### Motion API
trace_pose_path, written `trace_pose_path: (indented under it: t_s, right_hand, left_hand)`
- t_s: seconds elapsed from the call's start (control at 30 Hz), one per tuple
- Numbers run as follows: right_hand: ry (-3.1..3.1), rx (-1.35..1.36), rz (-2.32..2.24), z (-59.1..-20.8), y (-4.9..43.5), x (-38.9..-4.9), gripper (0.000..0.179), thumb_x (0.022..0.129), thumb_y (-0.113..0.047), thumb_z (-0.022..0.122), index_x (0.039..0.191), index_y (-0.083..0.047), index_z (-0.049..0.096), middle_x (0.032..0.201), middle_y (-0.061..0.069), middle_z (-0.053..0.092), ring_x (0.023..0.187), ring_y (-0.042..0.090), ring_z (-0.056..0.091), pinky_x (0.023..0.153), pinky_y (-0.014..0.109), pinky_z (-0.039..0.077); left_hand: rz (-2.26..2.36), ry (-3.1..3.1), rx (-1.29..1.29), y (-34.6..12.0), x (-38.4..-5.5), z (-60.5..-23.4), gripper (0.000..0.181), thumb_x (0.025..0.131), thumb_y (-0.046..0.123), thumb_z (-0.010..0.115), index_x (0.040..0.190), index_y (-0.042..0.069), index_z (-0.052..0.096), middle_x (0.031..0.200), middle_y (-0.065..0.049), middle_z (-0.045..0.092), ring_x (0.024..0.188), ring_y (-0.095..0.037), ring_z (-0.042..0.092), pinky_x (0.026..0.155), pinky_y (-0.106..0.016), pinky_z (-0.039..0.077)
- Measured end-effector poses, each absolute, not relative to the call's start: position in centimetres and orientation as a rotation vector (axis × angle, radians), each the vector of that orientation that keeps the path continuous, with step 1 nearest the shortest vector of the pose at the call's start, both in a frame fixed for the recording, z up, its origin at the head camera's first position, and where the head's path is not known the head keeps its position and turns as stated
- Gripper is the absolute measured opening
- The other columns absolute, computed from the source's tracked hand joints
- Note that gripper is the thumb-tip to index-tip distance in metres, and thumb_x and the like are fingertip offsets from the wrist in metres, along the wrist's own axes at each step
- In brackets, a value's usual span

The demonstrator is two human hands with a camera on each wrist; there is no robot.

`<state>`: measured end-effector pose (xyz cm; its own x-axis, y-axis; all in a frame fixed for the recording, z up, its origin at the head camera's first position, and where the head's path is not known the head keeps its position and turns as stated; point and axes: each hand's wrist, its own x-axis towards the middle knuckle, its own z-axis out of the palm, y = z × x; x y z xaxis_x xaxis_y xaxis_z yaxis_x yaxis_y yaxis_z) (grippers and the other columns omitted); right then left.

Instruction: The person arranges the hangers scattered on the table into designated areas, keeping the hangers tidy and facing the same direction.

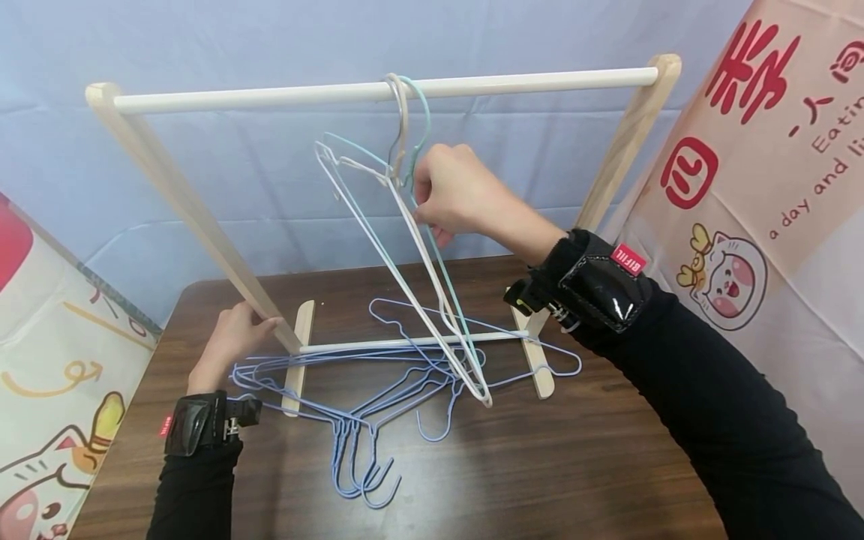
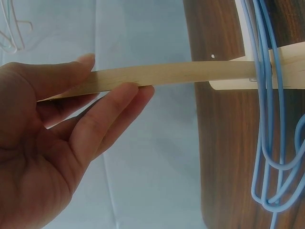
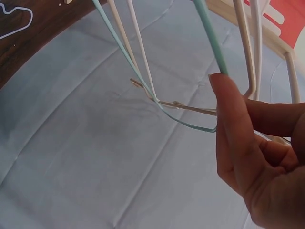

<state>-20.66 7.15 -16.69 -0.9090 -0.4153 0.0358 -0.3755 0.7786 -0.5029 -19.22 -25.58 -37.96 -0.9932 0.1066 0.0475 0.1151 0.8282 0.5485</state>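
Note:
My right hand pinches the teal wire hanger just below its hook. That hanger hangs from the white top rail of a wooden-sided rack, beside a white hanger and a beige one. Their hooks sit close together near the rail's middle, and their bodies slant toward me. At the lower left, my left hand holds the rack's left wooden upright between thumb and fingers. Several blue hangers lie heaped on the table around the rack's base, some across its lower bar.
The dark wooden table carries the rack on two flat wooden feet. A right upright supports the rail's other end. Pale blue cloth covers the back, with printed cloths at both sides.

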Motion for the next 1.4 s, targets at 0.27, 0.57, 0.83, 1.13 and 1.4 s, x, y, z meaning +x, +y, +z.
trace_pose_path:
  t_s: [0.27,0.57,0.83,1.13,1.4]
  right_hand:
    - [2.844,-0.612,-0.849,-16.7,7.3,-20.5,0.011,0.082,0.0,0.063,0.071,0.003,0.06,0.065,0.014,0.065,0.051,0.017,0.063,0.053,0.027,0.051]
    - [2.803,-0.565,-0.873,-16.7,7.6,-20.5,0.01,0.085,-0.003,0.061,0.077,0.003,0.064,0.069,0.015,0.066,0.053,0.017,0.064,0.055,0.026,0.051]
    - [2.75,-0.54,-0.916,-16.7,8.0,-20.4,0.01,0.087,-0.004,0.059,0.086,0.004,0.064,0.074,0.018,0.066,0.055,0.018,0.065,0.058,0.026,0.052]
    - [2.728,-0.541,-0.956,-16.8,8.4,-20.3,0.012,0.089,-0.005,0.056,0.087,0.003,0.065,0.069,0.014,0.064,0.055,0.019,0.065,0.058,0.026,0.052]
    - [2.716,-0.563,-0.986,-16.8,8.6,-20.2,0.018,0.092,-0.004,0.051,0.086,0.004,0.066,0.067,0.015,0.062,0.056,0.02,0.065,0.057,0.027,0.052]
  left_hand:
    - [-0.9,-2.985,-0.187,-25.6,-19.1,-38.0,0.03,0.089,0.013,0.058,0.105,-0.012,0.055,0.092,-0.03,0.061,0.078,-0.039,0.061,0.057,-0.038,0.045]
    - [-0.909,-2.991,-0.185,-25.7,-19.2,-38.1,0.03,0.089,0.015,0.058,0.103,-0.011,0.056,0.09,-0.029,0.062,0.073,-0.033,0.061,0.055,-0.035,0.043]
    - [-0.921,-2.988,-0.191,-25.7,-19.1,-38.2,0.031,0.09,0.016,0.058,0.105,-0.011,0.056,0.092,-0.03,0.061,0.078,-0.037,0.061,0.058,-0.038,0.045]
    - [-0.918,-2.989,-0.192,-25.5,-19.1,-38.0,0.031,0.089,0.014,0.057,0.106,-0.011,0.055,0.094,-0.031,0.06,0.081,-0.04,0.061,0.06,-0.041,0.046]
    - [-0.905,-2.981,-0.204,-25.6,-19.1,-38.0,0.031,0.089,0.013,0.057,0.107,-0.012,0.054,0.094,-0.031,0.06,0.081,-0.041,0.06,0.059,-0.04,0.045]
